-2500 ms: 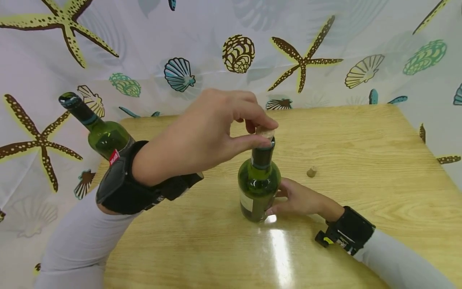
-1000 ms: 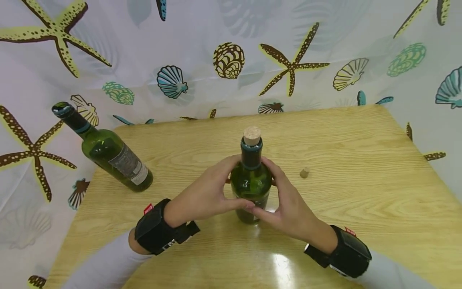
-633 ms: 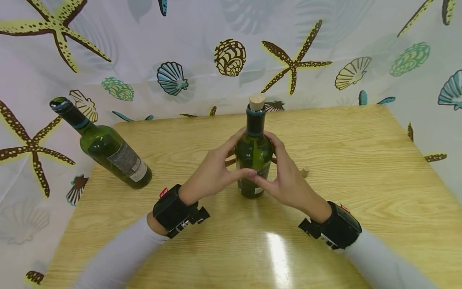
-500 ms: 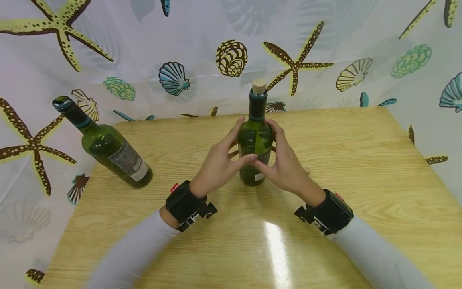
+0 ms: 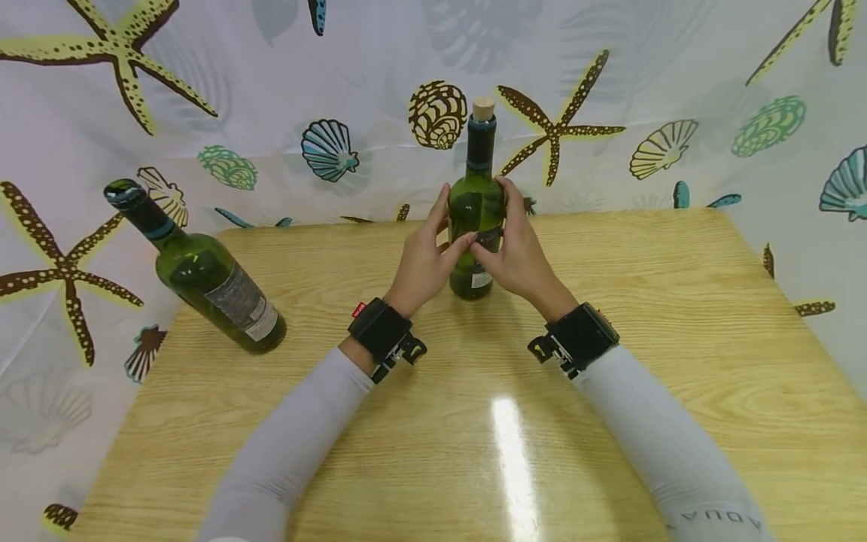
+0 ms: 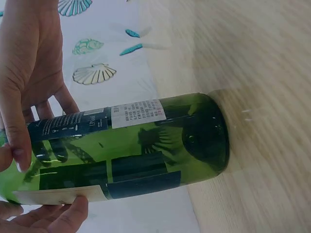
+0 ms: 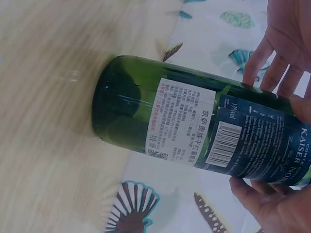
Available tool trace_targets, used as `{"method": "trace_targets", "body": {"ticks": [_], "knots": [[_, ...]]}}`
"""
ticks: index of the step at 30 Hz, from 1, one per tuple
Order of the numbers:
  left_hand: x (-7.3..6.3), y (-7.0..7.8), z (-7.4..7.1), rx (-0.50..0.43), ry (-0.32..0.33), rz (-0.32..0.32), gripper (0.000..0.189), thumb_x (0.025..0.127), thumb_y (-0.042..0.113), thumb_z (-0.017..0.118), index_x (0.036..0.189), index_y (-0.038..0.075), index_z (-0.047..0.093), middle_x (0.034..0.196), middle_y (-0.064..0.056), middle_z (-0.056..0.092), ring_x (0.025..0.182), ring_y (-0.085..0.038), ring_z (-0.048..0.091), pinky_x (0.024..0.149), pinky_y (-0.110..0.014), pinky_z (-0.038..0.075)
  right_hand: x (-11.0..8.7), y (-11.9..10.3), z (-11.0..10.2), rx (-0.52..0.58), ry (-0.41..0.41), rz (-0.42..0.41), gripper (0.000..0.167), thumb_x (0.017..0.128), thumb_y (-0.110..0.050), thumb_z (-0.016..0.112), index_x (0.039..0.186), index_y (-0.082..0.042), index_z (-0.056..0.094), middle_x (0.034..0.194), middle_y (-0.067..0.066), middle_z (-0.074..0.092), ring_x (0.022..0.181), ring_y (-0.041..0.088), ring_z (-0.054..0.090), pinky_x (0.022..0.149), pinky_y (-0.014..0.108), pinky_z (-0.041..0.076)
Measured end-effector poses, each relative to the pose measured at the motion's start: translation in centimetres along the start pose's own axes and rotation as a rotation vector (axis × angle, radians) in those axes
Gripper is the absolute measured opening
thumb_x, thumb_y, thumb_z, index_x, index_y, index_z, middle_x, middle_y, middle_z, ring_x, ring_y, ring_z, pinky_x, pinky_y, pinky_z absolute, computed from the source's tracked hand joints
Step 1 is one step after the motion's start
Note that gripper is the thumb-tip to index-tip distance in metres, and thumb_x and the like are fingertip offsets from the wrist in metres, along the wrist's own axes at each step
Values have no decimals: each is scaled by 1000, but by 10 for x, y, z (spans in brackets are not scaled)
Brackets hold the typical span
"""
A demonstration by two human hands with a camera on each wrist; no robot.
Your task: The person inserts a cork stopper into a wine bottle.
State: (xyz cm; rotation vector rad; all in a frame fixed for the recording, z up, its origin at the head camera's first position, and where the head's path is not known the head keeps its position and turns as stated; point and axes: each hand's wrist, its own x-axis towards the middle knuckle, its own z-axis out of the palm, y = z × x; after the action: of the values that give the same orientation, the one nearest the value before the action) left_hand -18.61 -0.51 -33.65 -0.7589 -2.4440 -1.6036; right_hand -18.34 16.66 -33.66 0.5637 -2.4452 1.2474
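A green glass wine bottle (image 5: 477,203) stands upright near the back of the table, with a pale cork (image 5: 484,108) in its mouth. My left hand (image 5: 425,260) grips the bottle from the left, and my right hand (image 5: 518,252) from the right. The thumbs meet across its front, and the other fingers curl round its sides. In the left wrist view the bottle's base (image 6: 206,138) is at the table surface; whether it touches cannot be told. The right wrist view shows the back label (image 7: 182,121) and part of my right hand (image 7: 286,53).
Another green wine bottle (image 5: 210,278), uncorked, stands at the left of the wooden table (image 5: 379,467). A shell-and-starfish patterned cloth (image 5: 379,68) hangs behind the table's back edge.
My left hand has left the cork and joined my right hand round the bottle. Both hands have moved the bottle away from me. The small loose cork on the table is now hidden.
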Motion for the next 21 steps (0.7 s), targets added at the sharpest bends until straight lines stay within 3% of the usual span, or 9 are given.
{"method": "trace_targets", "body": {"ticks": [9, 16, 21], "knots": [[26, -12, 0, 0, -25, -38, 77, 98, 22, 59, 157, 11, 11, 144, -16, 47, 133, -29, 45, 93, -35, 51, 20, 13, 0, 4, -10, 47, 90, 88, -16, 72, 152, -5, 10, 147, 22, 32, 131, 34, 43, 106, 47, 37], [35, -16, -1, 83, -15, -28, 77, 98, 24, 60, 157, 14, 13, 144, -18, 47, 131, -31, 48, 91, -37, 52, 28, 17, -1, 22, -18, 63, 91, 88, -16, 72, 152, -5, 9, 144, 22, 35, 128, 34, 45, 105, 46, 39], [39, -16, 0, 84, -23, -37, 77, 98, 24, 60, 157, 13, 12, 146, -19, 44, 131, -31, 47, 92, -37, 52, 30, 19, -3, 15, -24, 68, 91, 88, -16, 72, 152, -5, 9, 143, 23, 35, 128, 35, 45, 105, 46, 39]]}}
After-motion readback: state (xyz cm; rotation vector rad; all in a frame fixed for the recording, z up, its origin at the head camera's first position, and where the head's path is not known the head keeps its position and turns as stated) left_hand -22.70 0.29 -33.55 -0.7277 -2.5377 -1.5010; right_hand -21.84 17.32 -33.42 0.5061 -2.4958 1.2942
